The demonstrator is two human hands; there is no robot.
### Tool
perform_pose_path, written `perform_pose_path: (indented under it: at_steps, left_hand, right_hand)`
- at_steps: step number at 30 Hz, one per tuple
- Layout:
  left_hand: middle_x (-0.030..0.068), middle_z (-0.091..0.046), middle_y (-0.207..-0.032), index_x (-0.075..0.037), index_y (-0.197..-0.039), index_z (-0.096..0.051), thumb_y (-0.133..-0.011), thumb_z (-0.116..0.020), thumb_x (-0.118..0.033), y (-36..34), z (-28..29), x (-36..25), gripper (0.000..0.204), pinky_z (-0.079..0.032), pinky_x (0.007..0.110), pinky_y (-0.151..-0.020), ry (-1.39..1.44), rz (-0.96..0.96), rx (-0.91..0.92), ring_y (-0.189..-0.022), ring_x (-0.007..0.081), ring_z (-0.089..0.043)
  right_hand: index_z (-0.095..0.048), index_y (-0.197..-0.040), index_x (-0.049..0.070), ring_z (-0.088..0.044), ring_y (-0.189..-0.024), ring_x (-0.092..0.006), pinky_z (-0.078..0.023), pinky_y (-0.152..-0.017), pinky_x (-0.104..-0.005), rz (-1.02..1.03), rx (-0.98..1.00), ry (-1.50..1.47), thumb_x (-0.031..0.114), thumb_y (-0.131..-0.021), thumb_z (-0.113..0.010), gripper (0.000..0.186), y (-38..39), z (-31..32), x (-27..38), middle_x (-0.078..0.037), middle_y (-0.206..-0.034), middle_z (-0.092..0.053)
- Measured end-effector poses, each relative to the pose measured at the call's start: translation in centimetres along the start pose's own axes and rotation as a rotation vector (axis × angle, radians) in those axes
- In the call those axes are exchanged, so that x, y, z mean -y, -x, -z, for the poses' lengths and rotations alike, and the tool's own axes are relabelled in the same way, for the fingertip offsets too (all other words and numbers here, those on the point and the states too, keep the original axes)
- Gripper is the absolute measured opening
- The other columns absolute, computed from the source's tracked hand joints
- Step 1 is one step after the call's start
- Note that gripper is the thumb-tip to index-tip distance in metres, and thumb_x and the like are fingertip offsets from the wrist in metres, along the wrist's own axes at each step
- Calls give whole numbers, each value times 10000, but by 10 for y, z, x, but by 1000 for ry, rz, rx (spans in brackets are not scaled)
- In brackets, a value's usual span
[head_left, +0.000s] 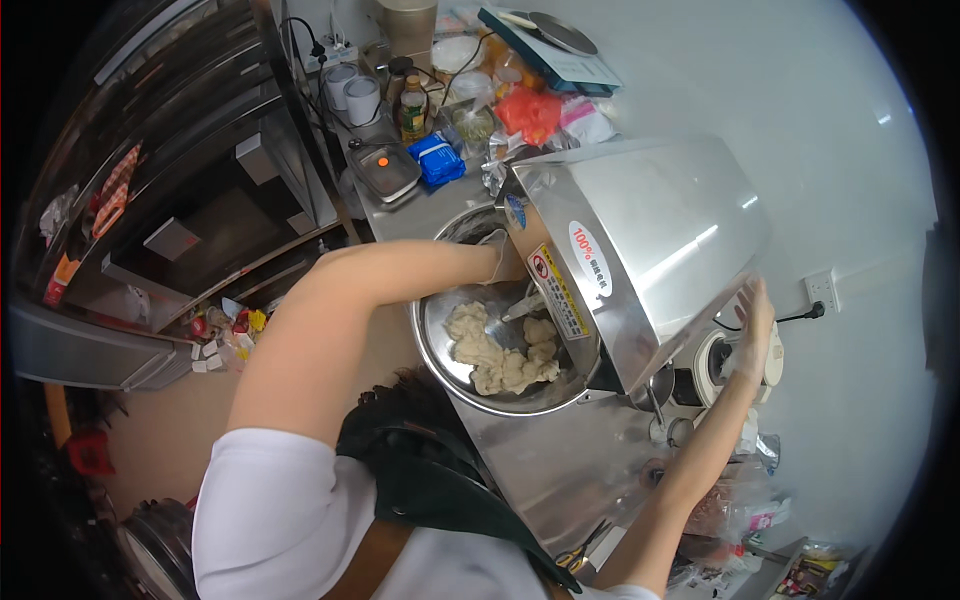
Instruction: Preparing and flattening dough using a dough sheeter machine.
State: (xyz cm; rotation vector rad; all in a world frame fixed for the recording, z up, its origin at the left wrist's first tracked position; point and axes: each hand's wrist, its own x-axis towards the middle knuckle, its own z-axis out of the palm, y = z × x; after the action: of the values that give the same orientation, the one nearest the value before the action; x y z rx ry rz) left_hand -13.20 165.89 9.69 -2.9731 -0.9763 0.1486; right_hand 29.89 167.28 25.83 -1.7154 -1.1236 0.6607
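Left hand (509, 262) bare, sunk into a round steel bowl (428, 350) at the front of a mixer (660, 215); fingers hidden, so cannot tell whether spread, curled or closed on something. Right hand (757, 315) with fingers stretched long, laid against the side of the steel housing, wrapped around nothing.

Inside the bowl, just below the left forearm, pale dough (485, 352): soft, matte, torn into ragged lumps and bunched in a crooked mass against smooth, shiny metal. Beside it, half in shadow, a slim metal piece (522, 306), perhaps the mixing hook. Around everything, a thin curled rim. Over the bowl, boxy sheet steel with folded edges, streaked with light, stickered on the front.

Underneath, a dull steel bench (510, 450). At its far end, a rectangular container (387, 172) with a clear lid, bearing an orange dot; also a soft blue packet (436, 160), pale cups (362, 100), a small bottle (412, 110), a crumpled red plastic bag (528, 115) and a flat scale (565, 60) with a round metal plate. Near the lower edge, scissors (574, 560) with yellow handles.
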Motion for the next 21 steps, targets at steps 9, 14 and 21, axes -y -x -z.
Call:
perform_pose_path:
  at_steps: [9,14,21]
  left_hand:
    - [127,-689,-964,-34,-1033,-668,-829,-582,-110,-33,-82,3,234,-546,368,-752,-376,-650,415,-866,292,-671]
    - [111,-681,-1027,-71,-1035,-684,-798,-643,-184,-11,-112,-40,266,-539,344,-750,-184,-599,555,-903,258,-654]
    - [142,-698,-962,-64,-906,-727,-827,-589,-183,55,61,-37,199,-545,390,-675,52,-286,341,-903,283,-676]
  right_hand:
    - [-579,-1218,-41,-619,-989,-206,-432,-948,-347,319,-27,176,262,-975,-484,399,246,21,72,-151,-1050,-676]
    - [-609,-1141,-44,-632,-966,-293,-475,-872,-361,489,566,250,168,-916,-534,318,309,-25,103,-194,-1044,-669]
    - [-494,-1247,-49,-523,-1149,-399,-413,-990,-447,720,804,844,69,-828,-588,445,298,-135,62,-244,-1248,-538]
